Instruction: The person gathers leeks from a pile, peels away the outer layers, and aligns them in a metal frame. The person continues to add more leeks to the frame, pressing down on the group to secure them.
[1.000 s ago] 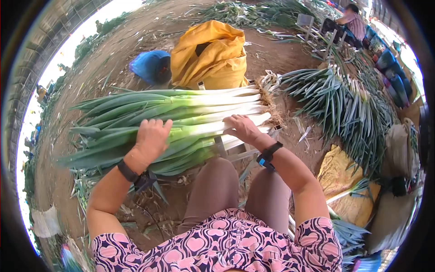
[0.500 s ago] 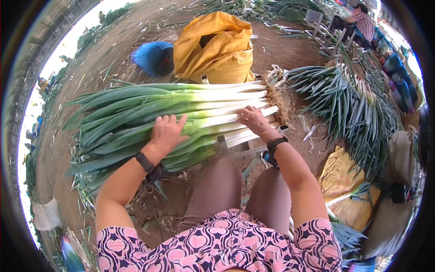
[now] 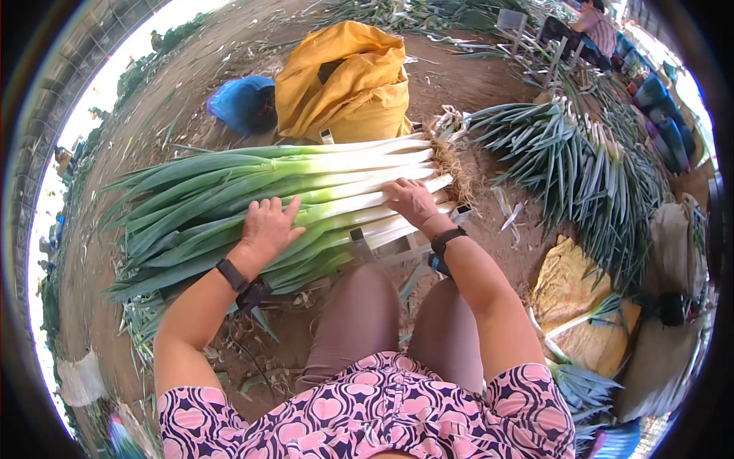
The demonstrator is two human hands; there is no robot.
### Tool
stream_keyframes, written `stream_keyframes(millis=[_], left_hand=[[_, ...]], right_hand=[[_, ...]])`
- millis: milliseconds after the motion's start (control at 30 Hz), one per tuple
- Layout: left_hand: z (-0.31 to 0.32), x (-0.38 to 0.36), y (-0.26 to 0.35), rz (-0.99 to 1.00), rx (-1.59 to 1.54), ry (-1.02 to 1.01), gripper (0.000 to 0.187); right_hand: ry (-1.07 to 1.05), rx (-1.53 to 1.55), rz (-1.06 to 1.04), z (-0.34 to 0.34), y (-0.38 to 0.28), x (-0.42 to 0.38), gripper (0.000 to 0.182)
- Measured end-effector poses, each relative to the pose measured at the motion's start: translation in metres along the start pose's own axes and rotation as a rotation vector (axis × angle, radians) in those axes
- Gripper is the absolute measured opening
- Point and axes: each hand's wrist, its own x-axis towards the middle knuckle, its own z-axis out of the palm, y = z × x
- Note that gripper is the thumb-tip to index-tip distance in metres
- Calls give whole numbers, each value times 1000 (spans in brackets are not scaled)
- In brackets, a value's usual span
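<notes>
A wide layer of long green onions (image 3: 329,164) lies in front of me, leaves to the left and white stalks with brown roots to the right. My left hand (image 3: 267,228) rests on the leaves near where they turn pale, its fingers stretched and its thumb spread. Over the white stalks, close to the roots, lies my right hand (image 3: 411,202), fingers extended and slightly bent on top of them; their tips are partly hidden. Under the layer, parts of a metal rack (image 3: 394,249) show near my knees.
Behind the onions stand an orange sack (image 3: 348,84) and a blue plastic bag (image 3: 243,105). On the right is a heap of green onions (image 3: 573,153), with a yellow sack (image 3: 573,287) flat on the soil nearer me. Another person (image 3: 595,32) sits at the far right.
The whole view has shifted slightly, so things appear a little further left. Both hands stay at nearly the same places on the green onions.
</notes>
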Motion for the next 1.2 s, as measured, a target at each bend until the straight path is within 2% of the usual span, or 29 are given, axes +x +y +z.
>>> stream_keyframes(millis=[67, 267, 300, 433, 533, 600, 667, 767, 867, 967, 1100, 1133, 1200], left_hand=[[-10, -3, -2, 7, -9, 19, 65], [-61, -4, -31, -51, 43, 110, 63], [-62, 1, -38, -53, 60, 112, 62], [-46, 26, -38, -56, 62, 103, 61], [-11, 33, -36, -81, 47, 72, 59], [-2, 33, -42, -41, 31, 151, 57], [-2, 34, -46, -17, 40, 172, 57], [3, 43, -56, -15, 68, 199, 58], [4, 43, -60, 15, 36, 225, 57], [3, 41, -61, 23, 7, 219, 56], [8, 50, -56, -25, 37, 244, 57], [10, 54, -53, -39, 45, 254, 57], [12, 53, -51, -51, 43, 262, 58]], right_hand=[[9, -43, -31, -4, -2, 1, 30], [209, 81, -169, -27, -19, 29, 30], [186, 109, -144, -25, -21, 38, 31], [174, 103, -33, -3, -4, 54, 31], [168, 97, -46, 13, 10, 50, 29], [208, 127, -48, 18, 19, 50, 27], [286, 137, -61, 19, 25, 48, 26], [253, 148, -105, 8, 44, 47, 26], [188, 29, -49, -6, 69, 37, 30], [126, 83, -9, -21, 98, 29, 27], [176, 196, 50, -7, 115, 29, 23], [183, 386, 137, 8, 131, 29, 24], [130, 349, 97, -5, 128, 31, 24]])
